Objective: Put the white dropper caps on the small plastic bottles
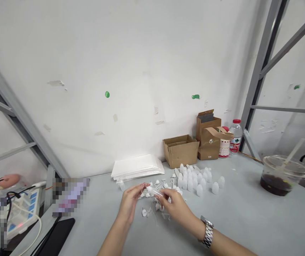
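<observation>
A small translucent white bottle (157, 192) is held tilted between my two hands, above the middle of the table. My right hand (174, 203) has its thumb and fingers closed round the bottle's lower right end. At its upper left end, the fingertips of my left hand (132, 197) are pressed to a white cap piece (149, 188). Small white parts with thin stems (145, 212) lie scattered beneath and around my hands. Several whitish translucent bottles (190, 183) stand in a group to the right of the parts.
Behind my hands lie stacked white sheets (137, 167), with an open cardboard box (181, 153) and a brown paper bag (209, 142) farther right. A drink cup with a straw (280, 179) stands at the right. A black phone-like slab (54, 238) and a power strip (25, 209) are at the left.
</observation>
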`<action>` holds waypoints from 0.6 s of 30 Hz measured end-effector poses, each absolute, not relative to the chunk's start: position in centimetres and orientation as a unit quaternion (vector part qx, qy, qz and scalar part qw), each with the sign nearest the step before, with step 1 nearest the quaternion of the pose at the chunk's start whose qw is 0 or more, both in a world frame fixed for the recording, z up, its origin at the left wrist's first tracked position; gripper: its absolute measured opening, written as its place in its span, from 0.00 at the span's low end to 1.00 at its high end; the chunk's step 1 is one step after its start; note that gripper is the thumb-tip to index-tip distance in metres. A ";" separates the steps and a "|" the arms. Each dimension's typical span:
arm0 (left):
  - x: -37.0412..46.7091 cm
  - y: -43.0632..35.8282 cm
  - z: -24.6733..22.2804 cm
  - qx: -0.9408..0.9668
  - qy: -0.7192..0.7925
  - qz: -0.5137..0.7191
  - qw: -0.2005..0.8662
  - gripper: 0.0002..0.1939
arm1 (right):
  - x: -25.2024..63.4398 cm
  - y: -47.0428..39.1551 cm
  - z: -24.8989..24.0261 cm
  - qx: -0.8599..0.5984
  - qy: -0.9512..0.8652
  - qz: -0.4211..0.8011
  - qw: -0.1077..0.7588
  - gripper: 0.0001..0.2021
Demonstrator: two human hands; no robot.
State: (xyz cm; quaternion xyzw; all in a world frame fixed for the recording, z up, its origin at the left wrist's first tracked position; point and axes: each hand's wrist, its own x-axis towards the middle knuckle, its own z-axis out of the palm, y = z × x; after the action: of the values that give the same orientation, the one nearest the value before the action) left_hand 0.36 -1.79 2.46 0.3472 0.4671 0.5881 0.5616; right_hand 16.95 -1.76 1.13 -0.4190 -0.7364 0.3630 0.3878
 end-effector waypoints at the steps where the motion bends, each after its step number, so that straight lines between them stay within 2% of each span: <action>1: 0.4 -1.8 2.4 0.357 0.478 0.585 0.549 0.08 | 17.0 -1.7 1.0 -0.421 -0.742 0.351 0.387 0.18; 5: 0.4 -1.6 1.9 0.385 0.515 0.568 0.514 0.09 | 17.0 -1.4 0.6 -0.430 -0.757 0.309 0.384 0.19; 9: 0.4 -1.4 1.5 0.387 0.514 0.556 0.527 0.11 | 17.0 -1.3 0.3 -0.436 -0.759 0.298 0.381 0.18; 18: 1.0 -1.4 1.5 0.394 0.461 0.568 0.556 0.15 | 16.7 -1.2 0.3 -0.426 -0.732 0.352 0.398 0.18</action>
State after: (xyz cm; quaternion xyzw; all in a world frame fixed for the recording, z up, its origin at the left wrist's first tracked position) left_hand 0.96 -1.38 1.46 0.3941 0.4614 0.5685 0.5555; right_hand 16.69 -1.24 0.29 -0.4260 -0.7320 0.3524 0.3981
